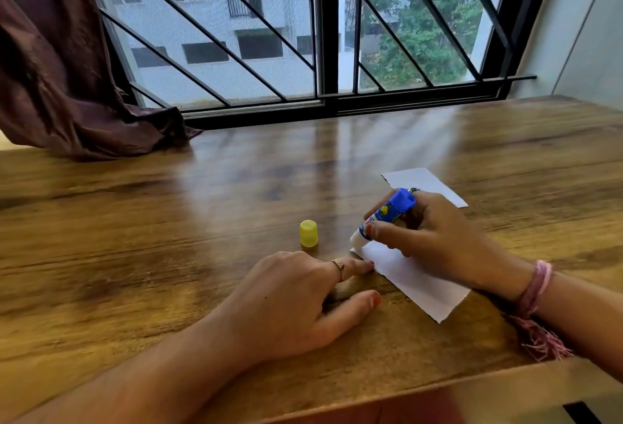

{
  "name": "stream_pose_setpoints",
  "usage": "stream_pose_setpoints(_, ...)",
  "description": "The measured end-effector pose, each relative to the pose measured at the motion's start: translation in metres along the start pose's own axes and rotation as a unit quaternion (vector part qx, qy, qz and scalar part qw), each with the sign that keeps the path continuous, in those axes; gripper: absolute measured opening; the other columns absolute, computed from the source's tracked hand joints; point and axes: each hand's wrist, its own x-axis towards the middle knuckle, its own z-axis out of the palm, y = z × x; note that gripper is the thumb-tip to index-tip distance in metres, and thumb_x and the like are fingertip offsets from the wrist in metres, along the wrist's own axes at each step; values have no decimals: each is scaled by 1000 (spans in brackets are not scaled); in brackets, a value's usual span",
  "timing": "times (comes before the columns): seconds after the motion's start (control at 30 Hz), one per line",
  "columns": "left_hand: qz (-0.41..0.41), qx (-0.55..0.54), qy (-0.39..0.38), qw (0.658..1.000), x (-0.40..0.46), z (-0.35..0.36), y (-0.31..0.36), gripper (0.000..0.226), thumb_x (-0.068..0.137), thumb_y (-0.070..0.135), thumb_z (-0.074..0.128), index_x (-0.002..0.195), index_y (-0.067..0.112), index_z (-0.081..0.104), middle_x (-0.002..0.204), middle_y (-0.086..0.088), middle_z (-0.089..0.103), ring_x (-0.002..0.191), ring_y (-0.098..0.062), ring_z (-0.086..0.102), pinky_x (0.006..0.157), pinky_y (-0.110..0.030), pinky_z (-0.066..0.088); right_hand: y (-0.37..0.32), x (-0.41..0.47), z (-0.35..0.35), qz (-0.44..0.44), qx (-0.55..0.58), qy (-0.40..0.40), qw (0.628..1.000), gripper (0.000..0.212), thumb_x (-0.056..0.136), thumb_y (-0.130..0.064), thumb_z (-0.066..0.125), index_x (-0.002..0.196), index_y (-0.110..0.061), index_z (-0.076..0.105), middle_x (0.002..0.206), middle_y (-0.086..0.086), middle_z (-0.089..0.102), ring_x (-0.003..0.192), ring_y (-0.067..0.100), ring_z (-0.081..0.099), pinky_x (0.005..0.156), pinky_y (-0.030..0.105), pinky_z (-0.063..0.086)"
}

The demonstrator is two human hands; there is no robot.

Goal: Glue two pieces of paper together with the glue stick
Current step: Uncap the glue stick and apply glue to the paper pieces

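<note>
head view: our right hand grips the glue stick, tip on the paper; left hand fingers lie straight, pinning its edge (yellow cap stands on the worktop).

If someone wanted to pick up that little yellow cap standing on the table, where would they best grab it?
Probably by its ribbed sides, coming straight down from above. The small yellow plastic cap stands upright on the wooden table, apart from both hands and the white paper piece, so a two-finger pinch across its round wall looks unobstructed.
</note>
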Motion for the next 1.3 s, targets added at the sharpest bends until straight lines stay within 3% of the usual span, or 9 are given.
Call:
stream_pose_setpoints(0.1, 4, -5, 6, 1000, 0, 0, 0, 57, 89, 67, 24, 134, 41, 47, 49, 8, 42, 59, -10, 56, 50, -10, 28, 0, -1, -1, -1, 0, 2, 1000, 15, 78, -33, 64, 79, -20, 72, 66, 18, 65, 55, 14, 43, 53, 33, 36)
stream_pose_setpoints(0.23, 6, -13, 9, 1000, 0, 0, -1, 56, 89, 66, 25, 134, 41, 46, 51, 6, 50, 57, -9, 56, 50, -10, 28, 2, 2, -1, -4, -7, 10, 1000, 18, 78, -34, 63, 80, -18, 71, 81, 34, 64, 59, 30, 48, 55, 46, 40)
stream_pose_setpoints(0.4, 6, -18, 15, 1000, -1, 2, -2, 56, 88, 67, 24, 132, 42, 49, 52, 4, 53, 56, -10, 55, 49, -14, 29, 2, 1, -1, -7, -10, 7, 1000, 16, 77, -35, 64, 78, -21, 71, 63, 26, 56, 55, 18, 43, 51, 41, 36)
stream_pose_setpoints(0.63, 4, -12, 13, 1000, -1, 1, -2, 55, 89, 66, 25, 133, 42, 48, 52, 5, 51, 55, -9, 53, 49, -14, 29, 1, 0, -1, -8, -11, 2, 1000, 25, 73, -44, 63, 79, -22, 71, 65, 25, 59, 54, 15, 43, 52, 38, 36)
stream_pose_setpoints(0.73, 0, -13, 9, 1000, -1, 1, -1, 53, 90, 65, 27, 133, 42, 48, 50, 7, 45, 54, -8, 50, 49, -12, 28, 1, 2, -2, -6, -13, 11, 1000, 15, 75, -40, 62, 79, -29, 72, 76, 35, 59, 55, 29, 45, 53, 48, 41)
stream_pose_setpoints(0.87, -3, -10, 4, 1000, -1, 0, -1, 53, 89, 65, 28, 133, 43, 47, 48, 9, 37, 53, -6, 46, 48, -11, 26, 0, 0, -1, -11, -16, -2, 1000, 16, 75, -43, 62, 79, -31, 72, 68, 27, 59, 54, 22, 43, 52, 37, 37)
stream_pose_setpoints(1.0, -2, -13, 2, 1000, -1, -1, -1, 52, 89, 65, 28, 132, 43, 48, 47, 10, 37, 51, -3, 44, 48, -10, 27, 2, 2, -2, -4, -14, 8, 1000, 14, 75, -38, 62, 79, -28, 71, 77, 34, 61, 56, 29, 46, 53, 47, 40)
stream_pose_setpoints(1.17, 1, -20, 6, 1000, -1, 0, -2, 53, 89, 66, 26, 133, 43, 47, 47, 9, 42, 53, -4, 46, 49, -10, 28, 3, 1, -3, -5, -21, 17, 1000, 16, 73, -39, 63, 78, -26, 71, 57, 9, 58, 52, 11, 45, 51, 35, 39)
stream_pose_setpoints(1.3, -2, -32, -3, 999, 0, 1, -2, 51, 90, 65, 28, 132, 43, 48, 47, 8, 44, 48, -2, 44, 50, -12, 30, 3, 3, -2, 3, -15, 22, 1000, 15, 71, -45, 61, 75, -36, 72, 77, 35, 59, 56, 26, 43, 53, 49, 43)
